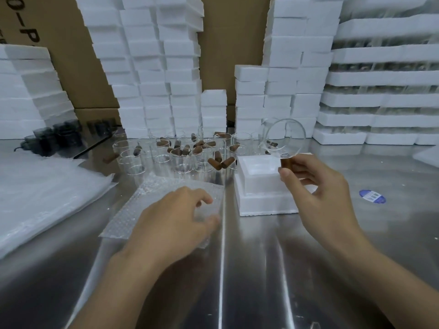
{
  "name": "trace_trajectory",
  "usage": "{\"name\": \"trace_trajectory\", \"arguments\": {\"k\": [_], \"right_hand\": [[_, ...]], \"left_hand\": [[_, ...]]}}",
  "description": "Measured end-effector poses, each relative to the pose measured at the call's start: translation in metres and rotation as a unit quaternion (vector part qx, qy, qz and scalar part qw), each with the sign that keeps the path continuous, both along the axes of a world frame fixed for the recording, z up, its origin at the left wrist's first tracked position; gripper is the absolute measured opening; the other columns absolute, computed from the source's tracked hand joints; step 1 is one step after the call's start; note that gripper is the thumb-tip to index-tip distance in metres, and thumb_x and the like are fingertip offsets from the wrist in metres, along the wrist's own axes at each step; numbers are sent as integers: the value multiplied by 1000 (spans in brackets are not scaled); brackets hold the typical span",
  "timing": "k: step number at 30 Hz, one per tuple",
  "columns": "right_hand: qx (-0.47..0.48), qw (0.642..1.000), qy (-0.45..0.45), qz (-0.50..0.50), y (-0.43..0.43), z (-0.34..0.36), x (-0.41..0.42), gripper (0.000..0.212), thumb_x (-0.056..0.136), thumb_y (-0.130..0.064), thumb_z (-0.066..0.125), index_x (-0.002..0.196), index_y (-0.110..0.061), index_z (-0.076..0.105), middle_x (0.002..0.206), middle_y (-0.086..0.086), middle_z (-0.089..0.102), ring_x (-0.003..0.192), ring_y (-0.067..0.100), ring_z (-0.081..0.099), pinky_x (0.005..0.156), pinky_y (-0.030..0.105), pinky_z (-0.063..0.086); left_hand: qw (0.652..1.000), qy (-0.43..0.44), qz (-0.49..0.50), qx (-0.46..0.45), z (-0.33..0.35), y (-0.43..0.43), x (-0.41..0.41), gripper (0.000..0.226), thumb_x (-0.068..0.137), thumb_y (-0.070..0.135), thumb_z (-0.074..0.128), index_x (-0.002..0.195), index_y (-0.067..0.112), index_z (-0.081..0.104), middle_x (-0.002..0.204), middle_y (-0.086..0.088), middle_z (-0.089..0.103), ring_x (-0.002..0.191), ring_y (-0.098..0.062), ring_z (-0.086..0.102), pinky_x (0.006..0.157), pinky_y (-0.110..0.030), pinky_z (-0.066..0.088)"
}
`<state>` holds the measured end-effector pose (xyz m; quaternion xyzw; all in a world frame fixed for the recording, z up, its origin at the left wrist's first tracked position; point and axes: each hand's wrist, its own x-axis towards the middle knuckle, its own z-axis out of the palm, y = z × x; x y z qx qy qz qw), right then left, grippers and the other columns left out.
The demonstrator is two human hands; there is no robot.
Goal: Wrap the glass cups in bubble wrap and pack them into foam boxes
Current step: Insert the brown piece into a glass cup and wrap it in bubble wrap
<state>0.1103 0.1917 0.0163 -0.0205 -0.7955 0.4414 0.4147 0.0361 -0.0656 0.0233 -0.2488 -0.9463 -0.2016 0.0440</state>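
Observation:
My right hand (316, 186) holds a clear glass cup (285, 136) by its brown wooden handle, lifted above an open white foam box (259, 186) on the steel table. The cup is tilted with its mouth facing me. My left hand (175, 217) rests on a sheet of bubble wrap (152, 200) lying flat on the table, its fingertips curled onto the sheet's right part. Behind the sheet stand several more clear glass cups (180, 155) with brown handles.
Tall stacks of white foam boxes (156, 67) fill the back and right. A pile of bubble wrap sheets (40, 191) lies at the left. Dark glass cups (57, 136) stand at the far left. A blue sticker (372, 196) lies on the table (237, 269) at the right.

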Motion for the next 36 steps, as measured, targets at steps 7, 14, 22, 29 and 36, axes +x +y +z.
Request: {"name": "trace_trajectory", "arguments": {"k": [7, 14, 22, 29, 36], "right_hand": [[25, 1000, -3, 11, -7, -1, 2, 15, 100, -20, 69, 111, -28, 73, 104, -19, 73, 104, 9, 70, 91, 36, 55], [21, 996, -74, 54, -11, 18, 16, 17, 100, -20, 69, 111, -32, 75, 101, -16, 75, 101, 11, 71, 94, 43, 56], [10, 986, -131, 101, -36, 30, 39, 17, 101, -21, 67, 105, -35, 76, 93, -12, 77, 94, 17, 72, 94, 47, 56], [-24, 978, -191, 83, -44, 29, 38, 19, 106, -30, 58, 109, -23, 75, 91, -8, 77, 74, 2, 68, 68, 17, 46], [-128, 969, -165, 136, -62, 33, 34, 15, 108, -17, 56, 110, -16, 71, 93, -7, 79, 65, 6, 74, 55, 7, 42]], "left_hand": [[998, 44, 42, 26, -13, -7, -2, 7, 96, 46, 67, 90, 44, 70, 92, 24, 64, 87, -2, 61, 73, -33, 49], [968, 65, 77, 231, -23, -18, 6, 19, 95, 32, 71, 77, 39, 70, 80, 20, 68, 71, -4, 63, 63, -28, 47], [952, 84, 76, 283, -16, -13, 15, 20, 91, 24, 74, 74, 34, 71, 80, 29, 68, 71, 3, 65, 57, -6, 42], [927, 28, 69, 367, -11, -13, 18, 8, 88, 24, 74, 81, 26, 77, 70, 9, 70, 63, -10, 65, 68, -43, 64], [901, 2, 71, 427, -4, 6, 28, 5, 85, 33, 74, 82, 30, 77, 78, 9, 75, 80, -18, 76, 70, -52, 66]]}}
